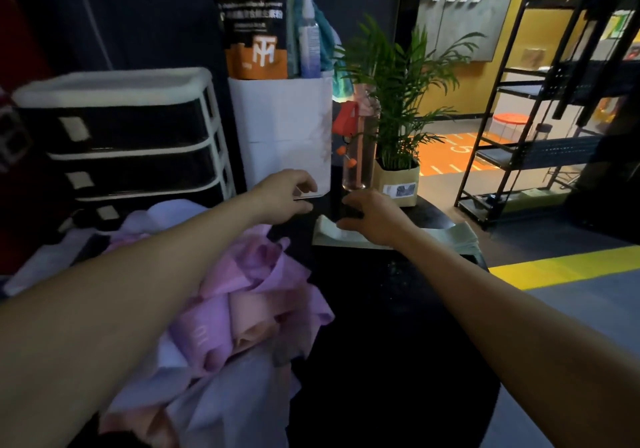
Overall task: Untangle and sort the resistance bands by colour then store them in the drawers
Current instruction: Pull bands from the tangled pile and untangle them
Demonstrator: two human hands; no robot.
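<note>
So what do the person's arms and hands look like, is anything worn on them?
Both forearms are bare as far as the view shows: no sleeves, gloves, watch or bracelet in sight. The left hand and the right hand are bare too, with no rings that I can make out, though the picture is dim and a little blurred.

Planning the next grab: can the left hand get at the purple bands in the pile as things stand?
Probably yes. The purple bands lie on top of the pile, uncovered, right beside the left forearm. The left hand is stretched out beyond them toward the white bag, so it would only need to draw back.
</note>
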